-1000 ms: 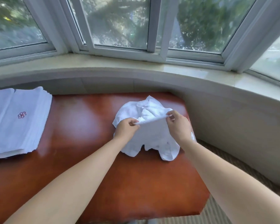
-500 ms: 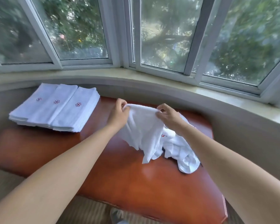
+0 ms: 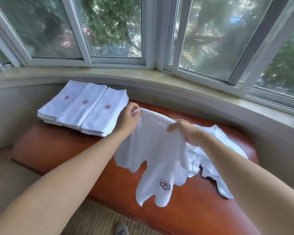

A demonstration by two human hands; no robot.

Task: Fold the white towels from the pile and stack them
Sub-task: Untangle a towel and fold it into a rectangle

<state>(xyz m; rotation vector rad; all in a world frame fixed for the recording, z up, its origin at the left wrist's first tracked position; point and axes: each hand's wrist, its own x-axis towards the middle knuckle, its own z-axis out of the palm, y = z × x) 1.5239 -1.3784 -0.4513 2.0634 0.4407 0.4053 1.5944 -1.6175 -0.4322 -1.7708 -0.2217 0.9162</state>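
Left hand (image 3: 128, 118) and right hand (image 3: 187, 131) each pinch the top edge of one white towel (image 3: 153, 150), fingers curled on the hem, held above the tabletop (image 3: 58, 146). Recommend spreading it flat and squaring corners before folding. Remaining pile (image 3: 215, 150) lies just right; folded stack (image 3: 85, 109) stands left, near enough to be disturbed.

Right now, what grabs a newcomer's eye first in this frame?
The white towel held up mid-frame: the left hand and right hand pinch its top edge, and its lower part hangs over the red-brown table, red emblem showing. Behind the right arm lies the crumpled pile. At the table's far left sit the folded stacks, three side by side, below the bay window.
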